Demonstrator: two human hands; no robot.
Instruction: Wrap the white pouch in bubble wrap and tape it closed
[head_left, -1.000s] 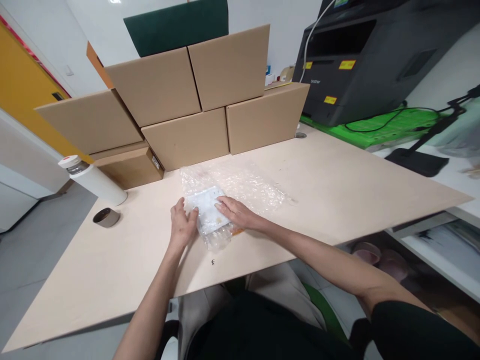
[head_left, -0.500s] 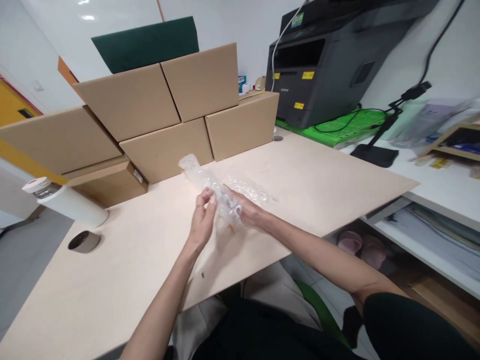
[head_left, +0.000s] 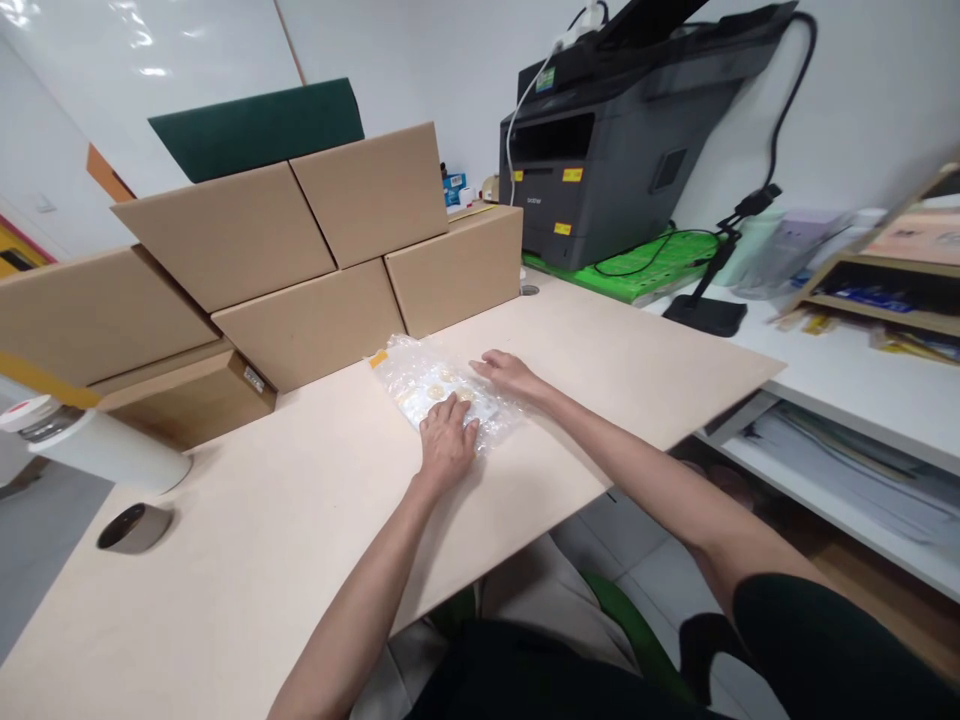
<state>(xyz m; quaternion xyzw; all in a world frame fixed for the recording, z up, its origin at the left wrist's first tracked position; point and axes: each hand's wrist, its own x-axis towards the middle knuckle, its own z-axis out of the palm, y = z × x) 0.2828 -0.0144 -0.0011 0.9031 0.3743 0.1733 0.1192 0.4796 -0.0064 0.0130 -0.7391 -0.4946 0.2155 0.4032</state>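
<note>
A bundle wrapped in clear bubble wrap (head_left: 427, 382) lies flat on the light wooden table (head_left: 262, 540), just in front of the stacked cardboard boxes. Something pale with round yellowish spots shows through the wrap. My left hand (head_left: 447, 442) rests palm down on the near part of the bundle, fingers stretched out. My right hand (head_left: 508, 371) lies flat at the bundle's right edge, fingers extended toward it.
Several brown cardboard boxes (head_left: 300, 260) stand stacked at the back of the table. A white bottle (head_left: 97, 452) and a tape roll (head_left: 133, 527) sit at the left. A black printer (head_left: 600, 150) stands on a green mat, with a black stand (head_left: 705, 300) and shelves to the right.
The bundle was lifted off the table and turned over in both hands half a second ago. It now lies flat again, farther back, with both hands pressed on it.
</note>
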